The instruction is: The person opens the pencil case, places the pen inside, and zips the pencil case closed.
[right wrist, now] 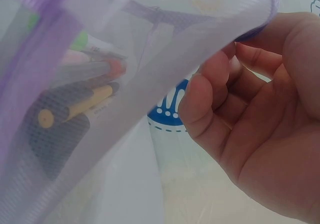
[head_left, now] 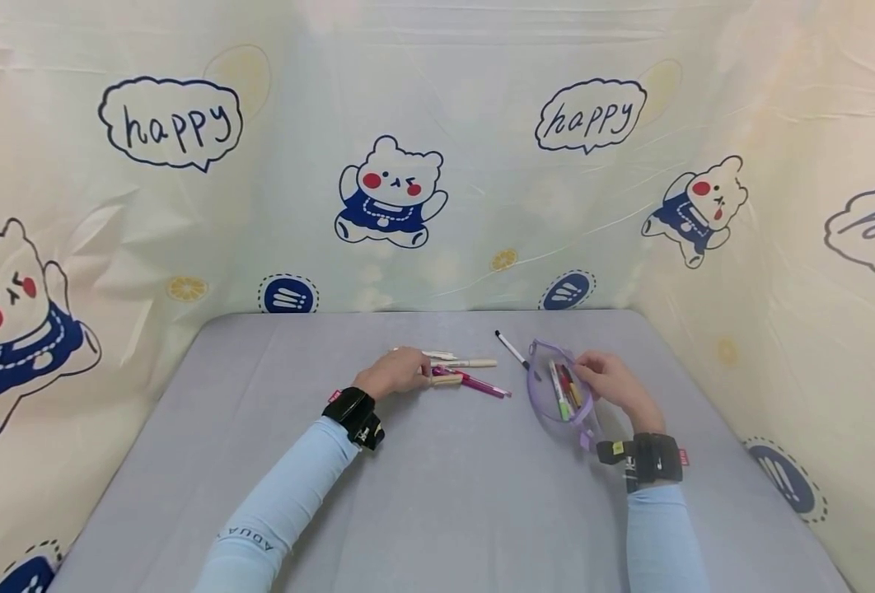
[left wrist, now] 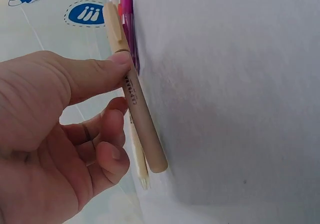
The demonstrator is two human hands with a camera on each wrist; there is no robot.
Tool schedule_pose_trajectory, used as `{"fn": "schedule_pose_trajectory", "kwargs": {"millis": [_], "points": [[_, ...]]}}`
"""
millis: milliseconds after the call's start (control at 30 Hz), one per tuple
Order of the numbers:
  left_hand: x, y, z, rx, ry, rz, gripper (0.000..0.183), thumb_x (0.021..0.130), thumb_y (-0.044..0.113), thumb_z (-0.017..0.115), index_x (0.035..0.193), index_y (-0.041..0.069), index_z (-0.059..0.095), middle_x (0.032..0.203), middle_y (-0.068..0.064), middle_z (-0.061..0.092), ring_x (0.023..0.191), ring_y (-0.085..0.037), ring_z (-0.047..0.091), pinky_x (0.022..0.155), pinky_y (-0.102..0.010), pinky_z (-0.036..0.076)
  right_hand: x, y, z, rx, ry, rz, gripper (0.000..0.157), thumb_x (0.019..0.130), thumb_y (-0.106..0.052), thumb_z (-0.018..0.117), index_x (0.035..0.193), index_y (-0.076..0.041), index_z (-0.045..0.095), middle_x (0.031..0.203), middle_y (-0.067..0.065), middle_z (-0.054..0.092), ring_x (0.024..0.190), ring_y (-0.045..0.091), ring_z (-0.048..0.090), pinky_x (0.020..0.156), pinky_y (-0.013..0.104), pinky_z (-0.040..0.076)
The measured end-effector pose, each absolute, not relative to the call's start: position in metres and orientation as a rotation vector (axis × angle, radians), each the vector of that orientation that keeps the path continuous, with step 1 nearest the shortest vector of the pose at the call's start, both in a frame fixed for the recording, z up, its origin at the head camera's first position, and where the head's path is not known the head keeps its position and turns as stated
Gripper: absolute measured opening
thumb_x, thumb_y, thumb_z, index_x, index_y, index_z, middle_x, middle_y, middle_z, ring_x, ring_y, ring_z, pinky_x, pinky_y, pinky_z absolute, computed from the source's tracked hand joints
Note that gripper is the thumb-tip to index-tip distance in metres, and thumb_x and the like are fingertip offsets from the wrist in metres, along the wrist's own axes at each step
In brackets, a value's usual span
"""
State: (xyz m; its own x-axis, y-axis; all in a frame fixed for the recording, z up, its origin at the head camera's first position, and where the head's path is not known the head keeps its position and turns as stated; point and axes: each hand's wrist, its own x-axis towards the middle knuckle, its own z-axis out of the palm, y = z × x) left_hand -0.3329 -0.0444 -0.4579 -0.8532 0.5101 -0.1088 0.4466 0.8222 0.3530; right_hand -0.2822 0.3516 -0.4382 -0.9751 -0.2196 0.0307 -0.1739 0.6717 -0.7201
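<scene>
My left hand (head_left: 399, 371) pinches a beige capped pen (left wrist: 142, 116) between thumb and fingers, close over the table. Beyond it lie a magenta pen (head_left: 485, 385), a second beige pen (head_left: 474, 363) and a white pen (head_left: 440, 355). On the right, my right hand (head_left: 612, 380) grips the rim of a purple mesh pencil pouch (head_left: 532, 397) between thumb and fingers. Through the mesh show several pens (right wrist: 80, 103), among them a green-ended one (head_left: 560, 394). The right wrist view shows the pouch's edge pinched near its corner.
A white pen with a black cap (head_left: 510, 347) lies by the far left side of the pouch. Under everything is a grey cloth-covered table (head_left: 437, 502). A printed curtain (head_left: 482, 99) hangs behind it and along both sides.
</scene>
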Motion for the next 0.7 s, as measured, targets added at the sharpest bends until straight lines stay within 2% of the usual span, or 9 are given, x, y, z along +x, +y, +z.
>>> {"fn": "schedule_pose_trajectory", "kwargs": {"millis": [133,367,600,700], "points": [[-0.333,-0.041,-0.459,0.709,2.79,0.493,0.013,0.095,0.019,0.063,0.097,0.009,0.072,0.087,-0.001,0.064,0.072,-0.015,0.054,0.064,-0.027,0.043,-0.283,0.352,-0.439,-0.323,2.82,-1.194,0.022,0.1,-0.016,0.054,0.105,0.004,0.062,0.072,0.005,0.057,0.059,0.013,0.053,0.054,0.027,0.047],[-0.332,-0.034,-0.453,0.71,2.69,0.558,0.023,0.098,0.024,0.06,0.091,0.004,0.069,0.066,0.001,0.05,0.056,-0.012,0.045,0.049,-0.024,0.036,-0.282,0.352,-0.436,-0.291,2.83,-1.171,0.022,0.1,-0.017,0.054,0.106,0.002,0.062,0.075,0.008,0.058,0.062,0.015,0.054,0.056,0.028,0.047],[-0.33,-0.028,-0.451,0.735,2.623,0.628,0.024,0.097,0.022,0.059,0.081,0.005,0.066,0.06,0.004,0.043,0.052,-0.01,0.04,0.048,-0.024,0.032,-0.28,0.35,-0.435,-0.288,2.818,-1.177,0.022,0.1,-0.015,0.053,0.107,0.004,0.062,0.076,0.011,0.059,0.061,0.015,0.054,0.057,0.028,0.047],[-0.33,-0.025,-0.451,0.727,2.589,0.677,0.025,0.097,0.022,0.057,0.079,0.006,0.065,0.059,0.004,0.047,0.052,-0.01,0.041,0.048,-0.024,0.032,-0.28,0.348,-0.436,-0.298,2.826,-1.191,0.021,0.1,-0.014,0.054,0.105,0.004,0.063,0.074,0.011,0.059,0.059,0.014,0.053,0.055,0.027,0.047]]}}
